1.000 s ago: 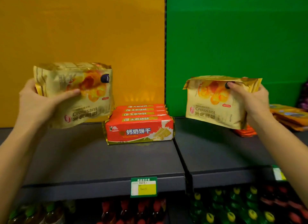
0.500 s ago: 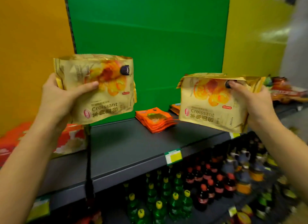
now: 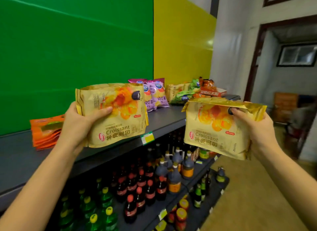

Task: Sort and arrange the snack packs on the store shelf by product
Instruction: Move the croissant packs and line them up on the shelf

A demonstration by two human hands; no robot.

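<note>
Hands raised | left hand (image 3: 75,126), right hand (image 3: 255,129) each gripping croissant pack (image 3: 118,120) | second (image 3: 214,132)

Foil pouch stack (image 3: 45,132) left on shelf (image 3: 164,117); chip bags (image 3: 155,95) right; bottles (image 3: 154,184) below.

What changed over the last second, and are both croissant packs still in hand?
The view swung right along the shelf: the red biscuit boxes dropped out of sight, the orange packs slid left, purple and green bags appeared. Nothing was taken or released. Left hand and right hand still grip their croissant packs.
</note>
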